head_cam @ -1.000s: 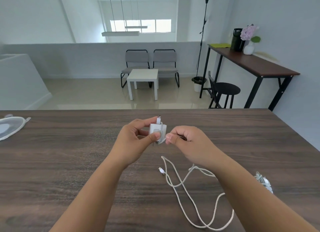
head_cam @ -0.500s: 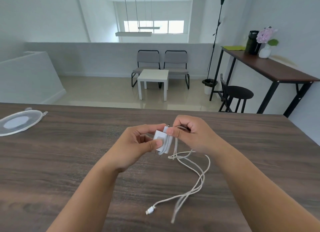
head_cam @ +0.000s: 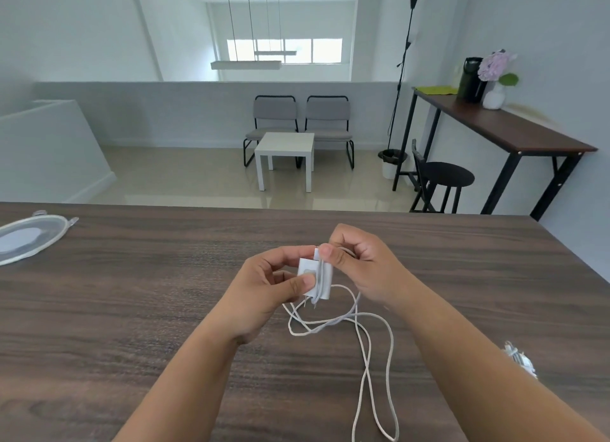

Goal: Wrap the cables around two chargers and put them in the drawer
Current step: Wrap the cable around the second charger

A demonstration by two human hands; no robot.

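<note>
Small white square plastic charger (head_cam: 310, 276): held above dark wood-grain surface (head_cam: 132, 293), pinched by left hand (head_cam: 264, 286) grip, thumb on its face. Thin white cable (head_cam: 363, 329): wound over charger, pinched by right hand (head_cam: 359, 266); slack looped on surface. Second white wrapped charger (head_cam: 521, 359): lying at right.

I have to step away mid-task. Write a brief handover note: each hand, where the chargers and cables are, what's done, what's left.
Left hand: holds the charger above the table.
Right hand: pinches the cable against the charger's top.
Done: a few turns on this charger; most of the cable lies loose on the table. The second charger, by the right forearm, looks already wrapped.
Left: finish winding, then put both in the drawer, which is not in view.
</note>
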